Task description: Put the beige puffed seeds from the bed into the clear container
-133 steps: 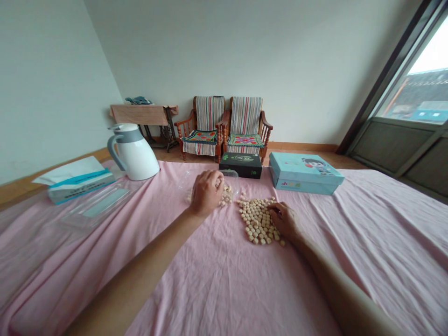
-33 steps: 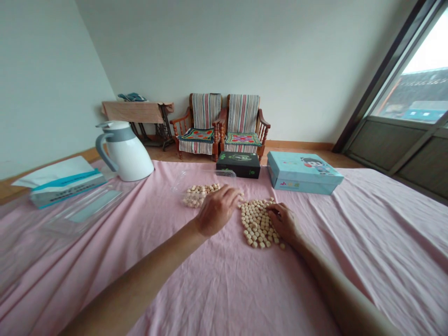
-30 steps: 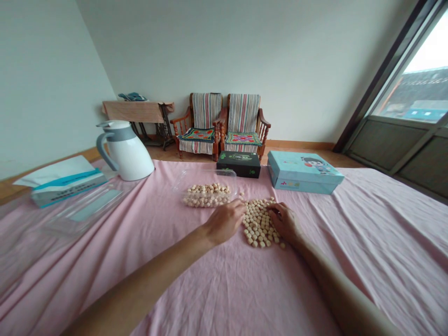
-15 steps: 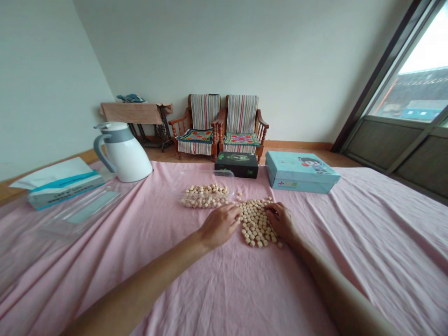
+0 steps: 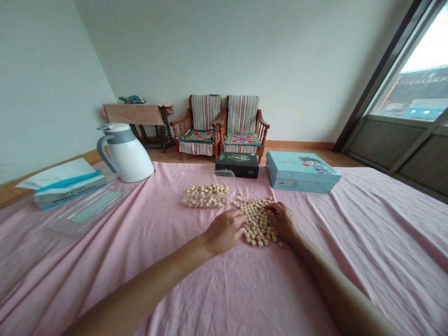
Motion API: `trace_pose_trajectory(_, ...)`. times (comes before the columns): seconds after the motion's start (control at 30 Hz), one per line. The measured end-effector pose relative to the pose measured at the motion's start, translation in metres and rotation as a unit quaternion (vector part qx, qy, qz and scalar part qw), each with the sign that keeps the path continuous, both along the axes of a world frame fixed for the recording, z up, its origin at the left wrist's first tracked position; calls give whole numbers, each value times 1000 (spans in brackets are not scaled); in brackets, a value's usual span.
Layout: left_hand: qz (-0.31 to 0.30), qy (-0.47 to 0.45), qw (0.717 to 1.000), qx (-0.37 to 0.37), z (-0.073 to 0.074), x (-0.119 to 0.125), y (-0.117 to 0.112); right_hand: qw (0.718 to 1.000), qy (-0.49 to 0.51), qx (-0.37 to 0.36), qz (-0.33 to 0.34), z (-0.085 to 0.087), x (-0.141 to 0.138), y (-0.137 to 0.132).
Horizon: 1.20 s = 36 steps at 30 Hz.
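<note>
Small beige rounded pieces (image 5: 258,219) lie spread in a single patch on the pink cloth (image 5: 231,289). At the patch's left edge is my left hand (image 5: 227,229), its fingers curled in against the pieces. Its fingertips are hidden, so what they hold, if anything, does not show. My right hand (image 5: 283,220) rests along the right edge, fingers bent and apart from the thumb, tips touching pieces there. Behind my left hand, a clear plastic container (image 5: 178,185) holds many more of the same pieces (image 5: 206,197). A few stray ones lie between container and patch.
A black box (image 5: 238,164) and a light blue box (image 5: 303,172) stand behind the pieces. To the left are a white jug (image 5: 130,156), a tissue pack (image 5: 70,187) and a clear plastic lid (image 5: 89,212). Two wooden chairs (image 5: 224,122) stand beyond.
My left hand has shifted slightly right and down along the patch's edge, covering some of its left side. My right hand stays nearly in place. The view has turned slightly.
</note>
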State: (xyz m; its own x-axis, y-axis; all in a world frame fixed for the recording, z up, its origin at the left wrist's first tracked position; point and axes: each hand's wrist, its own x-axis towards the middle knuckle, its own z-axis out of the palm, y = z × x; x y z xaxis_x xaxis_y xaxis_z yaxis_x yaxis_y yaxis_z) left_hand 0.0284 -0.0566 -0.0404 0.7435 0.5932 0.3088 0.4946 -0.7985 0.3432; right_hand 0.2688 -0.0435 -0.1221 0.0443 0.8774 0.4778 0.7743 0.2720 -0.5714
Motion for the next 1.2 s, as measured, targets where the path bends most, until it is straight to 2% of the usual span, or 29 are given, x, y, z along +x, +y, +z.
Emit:
trace_pose_trajectory(0.07,-4,6,1000,-28,-12,4,-5,1000,-1,-1,1,0,0,0)
trace_pose_trajectory(0.13,-2,1,999,-43,-18,4,-7,1000,0,-1,1,0,0,0)
trace_pose_trajectory(0.37,0,-6,999,-51,-16,4,-12,1000,1,5,3,-1,0,1)
trace_pose_trajectory(0.47,21,-28,999,-17,-3,1,-7,1000,1,6,2,-1,1,1)
trace_pose_trajectory(0.53,71,-62,995,31,12,-5,4,1000,2,5,1,-2,1,1)
trace_pose_trajectory(0.67,198,-143,957,155,48,-20,34,1000,2,1,-1,-1,0,1)
trace_pose_trajectory(0.73,218,-166,940,203,57,-22,39,1000,3,0,-3,0,-1,0)
trace_pose_trajectory(0.77,208,-170,940,211,57,-20,38,1000,4,0,-3,0,-1,0)
trace_pose_trajectory(0.83,151,-150,958,194,50,-10,30,1000,4,0,-3,0,-1,0)
trace_pose_trajectory(0.9,73,-96,982,145,34,5,20,1000,5,-1,0,-1,-1,1)
trace_pose_trajectory(0.97,33,-41,994,92,15,23,15,1000,6,-1,3,-2,0,1)
trace_pose_trajectory(1.07,72,5,996,52,-7,46,24,1000,8,-4,7,-2,0,1)
trace_pose_trajectory(1.2,173,64,983,12,-19,68,50,1000,8,-6,5,0,-1,0)
